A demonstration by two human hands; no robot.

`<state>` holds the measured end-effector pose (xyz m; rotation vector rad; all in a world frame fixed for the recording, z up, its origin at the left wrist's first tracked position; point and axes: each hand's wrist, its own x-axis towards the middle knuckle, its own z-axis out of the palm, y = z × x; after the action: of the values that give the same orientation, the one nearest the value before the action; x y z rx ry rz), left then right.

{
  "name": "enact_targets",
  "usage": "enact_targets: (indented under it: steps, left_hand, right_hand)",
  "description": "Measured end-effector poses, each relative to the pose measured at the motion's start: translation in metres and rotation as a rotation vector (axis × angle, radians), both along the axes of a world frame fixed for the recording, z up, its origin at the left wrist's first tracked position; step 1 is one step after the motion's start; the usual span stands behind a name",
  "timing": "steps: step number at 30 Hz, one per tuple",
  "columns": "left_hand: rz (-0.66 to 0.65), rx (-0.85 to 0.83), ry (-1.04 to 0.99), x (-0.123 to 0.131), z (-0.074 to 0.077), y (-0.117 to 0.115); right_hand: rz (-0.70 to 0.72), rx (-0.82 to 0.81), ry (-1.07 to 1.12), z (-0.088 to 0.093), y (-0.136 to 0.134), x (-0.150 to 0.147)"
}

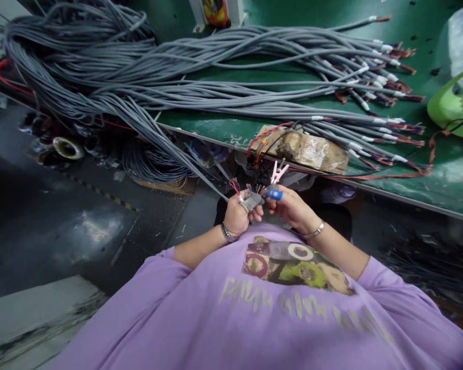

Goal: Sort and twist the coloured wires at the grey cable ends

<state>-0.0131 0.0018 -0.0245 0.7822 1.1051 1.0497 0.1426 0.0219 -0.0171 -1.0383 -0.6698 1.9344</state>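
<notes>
In front of my chest, my left hand (238, 215) is closed on a grey cable (219, 193). From its grip stick out the cable's thin coloured wires (234, 184), red and blue among them. A grey wrap covers the thumb. Close beside it, my right hand (295, 209) has its fingertips pinched together at more fine coloured wire ends (257, 189); what exactly they grip is too small to tell. A blue band (275, 195) is on one right finger. Just above the right fingertips shows a pink clip (278, 173); whether the hand touches it is unclear.
Long bundles of grey cables (231, 49) with stripped ends lie across the green bench (216, 121). At the bench edge rests a taped cardboard piece (308, 149) with red and black wires. A green basket (455, 103) stands far right. Cable coils (154, 164) lie below, left.
</notes>
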Motion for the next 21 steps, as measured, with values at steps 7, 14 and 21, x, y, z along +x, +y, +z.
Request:
enact_targets:
  steps: [7,14,21]
  left_hand:
    - [-0.006,0.012,0.025,0.0020,0.0007,-0.0023]
    - [0.024,0.034,0.034,0.0018,0.0003,-0.0015]
    - [0.004,0.020,0.028,0.0024,0.0003,-0.0003]
  right_hand:
    - [-0.057,0.115,-0.103,0.0016,-0.0028,-0.0059]
    - [-0.015,0.070,-0.094,0.0021,-0.0035,-0.0027]
    - [-0.049,0.137,-0.143,0.0045,0.0001,-0.0093]
